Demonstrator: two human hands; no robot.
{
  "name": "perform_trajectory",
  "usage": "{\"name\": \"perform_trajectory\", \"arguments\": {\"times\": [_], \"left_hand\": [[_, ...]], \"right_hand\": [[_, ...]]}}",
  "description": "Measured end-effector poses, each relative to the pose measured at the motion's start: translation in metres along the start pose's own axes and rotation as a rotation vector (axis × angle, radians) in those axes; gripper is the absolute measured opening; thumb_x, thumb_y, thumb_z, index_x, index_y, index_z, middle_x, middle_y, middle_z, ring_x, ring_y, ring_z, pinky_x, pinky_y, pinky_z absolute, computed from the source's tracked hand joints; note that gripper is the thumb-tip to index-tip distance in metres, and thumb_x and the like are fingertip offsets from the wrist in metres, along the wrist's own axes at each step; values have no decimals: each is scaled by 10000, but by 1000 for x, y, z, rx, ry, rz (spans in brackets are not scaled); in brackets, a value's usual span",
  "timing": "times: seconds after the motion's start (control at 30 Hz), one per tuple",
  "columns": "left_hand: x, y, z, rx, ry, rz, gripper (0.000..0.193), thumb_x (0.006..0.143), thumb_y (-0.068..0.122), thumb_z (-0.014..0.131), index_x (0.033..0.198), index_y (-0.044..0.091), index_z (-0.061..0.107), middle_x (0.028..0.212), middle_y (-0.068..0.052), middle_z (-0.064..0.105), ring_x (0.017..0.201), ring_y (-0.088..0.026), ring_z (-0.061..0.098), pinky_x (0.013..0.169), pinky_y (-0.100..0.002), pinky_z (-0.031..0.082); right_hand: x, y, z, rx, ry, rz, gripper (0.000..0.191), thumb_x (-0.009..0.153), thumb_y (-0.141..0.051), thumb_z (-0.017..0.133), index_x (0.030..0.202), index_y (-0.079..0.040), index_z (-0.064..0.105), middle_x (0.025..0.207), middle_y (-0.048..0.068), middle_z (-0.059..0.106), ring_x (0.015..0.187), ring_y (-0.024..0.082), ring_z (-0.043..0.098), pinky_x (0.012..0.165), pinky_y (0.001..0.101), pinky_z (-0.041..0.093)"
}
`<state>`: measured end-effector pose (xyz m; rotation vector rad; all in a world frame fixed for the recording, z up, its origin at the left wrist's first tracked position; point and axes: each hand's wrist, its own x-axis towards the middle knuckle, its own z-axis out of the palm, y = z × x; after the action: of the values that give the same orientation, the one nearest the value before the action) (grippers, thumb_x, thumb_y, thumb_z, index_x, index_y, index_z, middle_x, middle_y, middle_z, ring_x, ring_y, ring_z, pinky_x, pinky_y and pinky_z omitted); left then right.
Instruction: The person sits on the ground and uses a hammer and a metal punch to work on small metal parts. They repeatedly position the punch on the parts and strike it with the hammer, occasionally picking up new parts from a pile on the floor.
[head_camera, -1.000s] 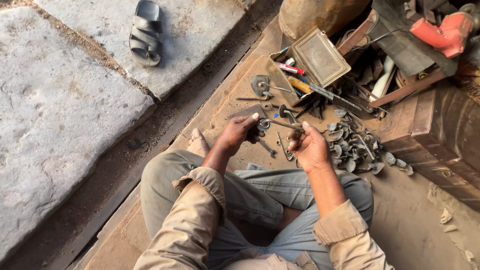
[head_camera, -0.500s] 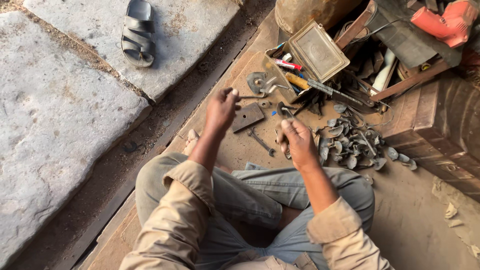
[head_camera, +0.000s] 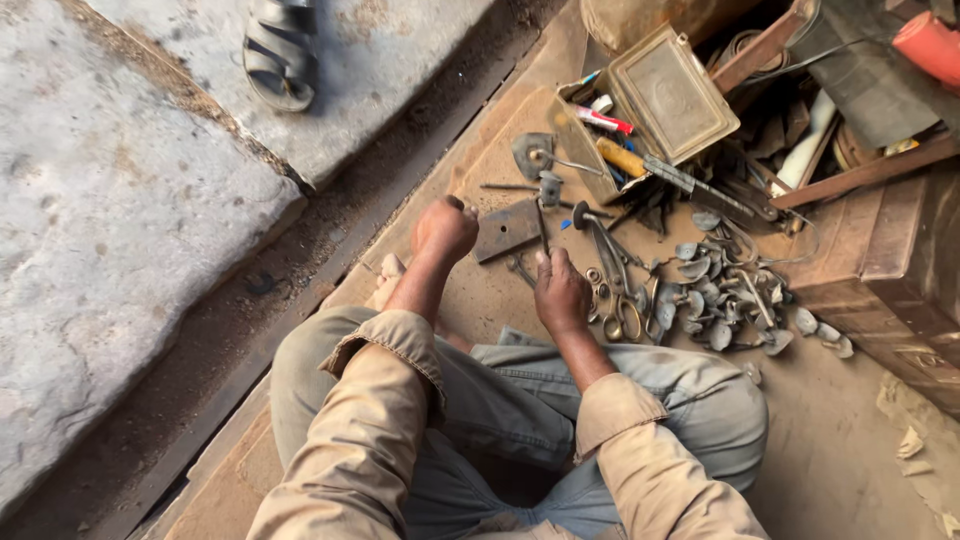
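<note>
I sit cross-legged on a wooden floor. My right hand grips a thin metal rod that stands with its tip on a flat dark metal plate. My left hand is a closed fist just left of the plate, with a small dark object sticking out of its top. What that object is cannot be told. The two hands are apart, one on each side of the plate.
An open metal box with pens and a screwdriver stands behind the plate. Scissors and a pile of small grey metal pieces lie to the right. A wooden crate is far right; a sandal rests on the stone slab.
My left hand left the plate, rose to the left and closed into a fist. My right hand moved from the scissors to the plate and set the rod on it.
</note>
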<state>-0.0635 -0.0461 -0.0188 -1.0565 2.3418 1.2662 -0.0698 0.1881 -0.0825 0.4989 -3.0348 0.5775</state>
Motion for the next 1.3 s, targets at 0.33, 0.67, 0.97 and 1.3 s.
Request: {"name": "perform_trajectory", "arguments": {"times": [0.33,0.67,0.97,1.3], "left_hand": [[-16,3,10,52,-68,13,387,955,413,656,1228,145,711,1273,-150,687,1198,-322,644,1011,-452,500],[-2,-7,31,-344,-380,207,361,949,348,729,1065,8,759,913,-113,775,790,-197,711,732,-369,573],[-6,-6,19,-559,-374,96,254,1011,222,634,1162,26,690,883,-105,744,699,-154,692,669,-315,603],[1,-11,22,-561,-342,210,302,1027,257,581,1100,8,735,826,-82,749,648,-147,600,597,-316,486]], "right_hand": [[-5,-8,2,32,-44,52,328,1039,-328,516,1230,-77,609,990,231,723,908,438,689,803,548,520],[-2,-19,-7,799,-613,293,333,1014,-339,558,1204,-80,642,963,134,699,663,201,688,595,432,552],[2,5,-30,-57,-517,139,176,955,-202,628,1070,-73,667,1075,153,710,948,299,682,875,475,525],[-8,17,-10,-102,-437,72,239,841,-202,664,1017,-42,643,1066,194,668,993,399,659,864,526,510]]}}
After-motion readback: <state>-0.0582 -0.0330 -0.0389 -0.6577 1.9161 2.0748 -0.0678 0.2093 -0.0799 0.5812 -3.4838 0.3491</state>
